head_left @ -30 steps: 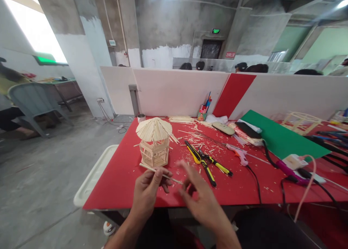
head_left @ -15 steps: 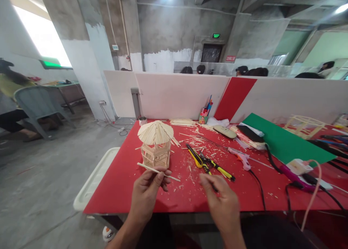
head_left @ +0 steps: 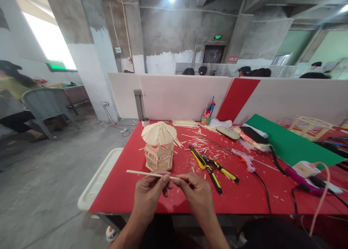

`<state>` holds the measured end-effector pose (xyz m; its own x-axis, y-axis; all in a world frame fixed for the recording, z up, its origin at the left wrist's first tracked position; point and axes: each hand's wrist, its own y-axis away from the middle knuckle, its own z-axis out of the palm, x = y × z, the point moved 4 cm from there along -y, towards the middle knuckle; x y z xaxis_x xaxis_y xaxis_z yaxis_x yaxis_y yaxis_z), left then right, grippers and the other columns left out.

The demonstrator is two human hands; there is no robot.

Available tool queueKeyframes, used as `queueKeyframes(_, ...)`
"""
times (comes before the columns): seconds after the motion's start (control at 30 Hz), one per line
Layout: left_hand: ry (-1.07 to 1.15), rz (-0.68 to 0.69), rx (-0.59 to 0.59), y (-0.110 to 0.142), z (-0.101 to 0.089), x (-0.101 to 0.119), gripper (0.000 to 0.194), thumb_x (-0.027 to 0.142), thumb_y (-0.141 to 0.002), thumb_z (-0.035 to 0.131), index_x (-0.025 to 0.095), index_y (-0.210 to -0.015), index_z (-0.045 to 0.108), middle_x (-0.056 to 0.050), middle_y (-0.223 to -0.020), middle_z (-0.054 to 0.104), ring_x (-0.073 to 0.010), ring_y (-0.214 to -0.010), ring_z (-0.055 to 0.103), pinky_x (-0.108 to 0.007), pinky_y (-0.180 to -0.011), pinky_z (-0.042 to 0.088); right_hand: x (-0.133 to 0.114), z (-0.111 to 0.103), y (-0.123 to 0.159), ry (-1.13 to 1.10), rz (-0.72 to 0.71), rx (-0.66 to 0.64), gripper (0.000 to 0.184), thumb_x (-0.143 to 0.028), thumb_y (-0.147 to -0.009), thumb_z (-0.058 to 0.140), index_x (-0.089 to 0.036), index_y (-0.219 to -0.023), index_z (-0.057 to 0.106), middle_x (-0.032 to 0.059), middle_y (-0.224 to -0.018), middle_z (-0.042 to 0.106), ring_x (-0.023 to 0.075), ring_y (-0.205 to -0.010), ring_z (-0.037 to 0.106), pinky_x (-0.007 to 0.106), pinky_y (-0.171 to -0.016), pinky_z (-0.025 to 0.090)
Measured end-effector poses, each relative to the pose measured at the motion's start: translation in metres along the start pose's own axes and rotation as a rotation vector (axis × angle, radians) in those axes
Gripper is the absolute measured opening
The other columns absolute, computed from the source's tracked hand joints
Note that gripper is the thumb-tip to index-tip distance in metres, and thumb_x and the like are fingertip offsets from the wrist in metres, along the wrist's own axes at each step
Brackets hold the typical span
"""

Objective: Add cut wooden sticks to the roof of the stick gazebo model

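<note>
A thin pale wooden stick [head_left: 136,172] lies level across both my hands, above the front of the red table. My left hand [head_left: 149,192] pinches it near the middle between thumb and fingers. The stick's right end is pinched by my right hand [head_left: 195,192]. Just beyond my left hand stands a small pavilion model [head_left: 159,147] built of such sticks, with a cone-shaped roof and railed sides. To the right of it lie a yellow-and-black utility knife [head_left: 198,157] and yellow-handled pliers [head_left: 214,169], apart from my hands.
Loose sticks [head_left: 186,123] and scraps litter the red table [head_left: 116,191]. Rightward are a pink glue gun [head_left: 246,161] with its cord, a green board [head_left: 285,143] and a power strip [head_left: 301,182]. A pen cup [head_left: 206,117] stands by the white partition [head_left: 179,96]. A person sits far left.
My right hand has moved left and taken hold of the stick's right end. The stick has turned nearer to level. The view has shifted slightly.
</note>
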<state>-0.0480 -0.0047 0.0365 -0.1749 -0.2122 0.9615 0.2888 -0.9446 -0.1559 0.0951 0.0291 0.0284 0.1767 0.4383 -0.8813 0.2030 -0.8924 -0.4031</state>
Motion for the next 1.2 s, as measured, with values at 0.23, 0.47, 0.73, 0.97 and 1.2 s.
queueKeyframes(0.23, 0.028, 0.011, 0.045, -0.001, -0.007, -0.006, 0.018, 0.031, -0.071, 0.074, 0.015, -0.08, 0.073, -0.004, -0.057, 0.067, -0.0153, -0.052, 0.059, -0.023, -0.044, 0.047, 0.006, 0.005, -0.002, -0.072, 0.007, -0.035, 0.032, -0.042, -0.09, 0.05, -0.019, -0.076, 0.068, 0.001, -0.065, 0.065, 0.0131, -0.061, 0.06, 0.02, -0.057, 0.044)
queueKeyframes(0.47, 0.013, 0.023, 0.045, -0.002, -0.007, -0.005, 0.02, 0.032, -0.071, 0.074, 0.014, -0.078, 0.072, -0.004, -0.056, 0.066, -0.0148, -0.05, 0.058, -0.023, -0.043, 0.047, 0.01, 0.011, 0.001, -0.119, 0.11, 0.007, 0.046, -0.051, -0.09, 0.044, -0.017, -0.065, 0.062, 0.0003, -0.054, 0.057, 0.0114, -0.052, 0.054, 0.019, -0.049, 0.04)
queueKeyframes(0.73, 0.061, 0.015, 0.113, -0.005, -0.011, -0.01, 0.023, 0.03, -0.068, 0.076, 0.013, -0.083, 0.071, -0.004, -0.059, 0.068, -0.0143, -0.051, 0.059, -0.023, -0.042, 0.047, 0.02, 0.014, -0.002, -0.199, 0.178, 0.085, 0.039, -0.052, -0.084, 0.053, -0.017, -0.074, 0.064, 0.0011, -0.06, 0.061, 0.0109, -0.051, 0.051, 0.02, -0.045, 0.04)
queueKeyframes(0.97, 0.257, -0.143, 0.234, -0.012, -0.015, -0.016, 0.028, 0.036, -0.063, 0.08, 0.011, -0.068, 0.067, -0.003, -0.058, 0.065, -0.0073, -0.044, 0.053, -0.016, -0.037, 0.039, 0.029, 0.011, 0.011, -0.298, 0.247, 0.105, 0.032, -0.047, -0.082, 0.059, -0.017, -0.089, 0.068, 0.0041, -0.072, 0.068, 0.0134, -0.06, 0.059, 0.021, -0.051, 0.045)
queueKeyframes(1.2, 0.245, -0.26, 0.156, -0.011, -0.008, -0.031, 0.032, 0.038, -0.061, 0.08, 0.011, -0.06, 0.064, -0.001, -0.05, 0.061, -0.0057, -0.04, 0.049, -0.015, -0.037, 0.036, 0.013, 0.017, 0.018, -0.076, 0.12, -0.064, 0.028, -0.037, -0.088, 0.055, -0.02, -0.103, 0.07, 0.0067, -0.091, 0.072, 0.0169, -0.077, 0.066, 0.023, -0.067, 0.052)
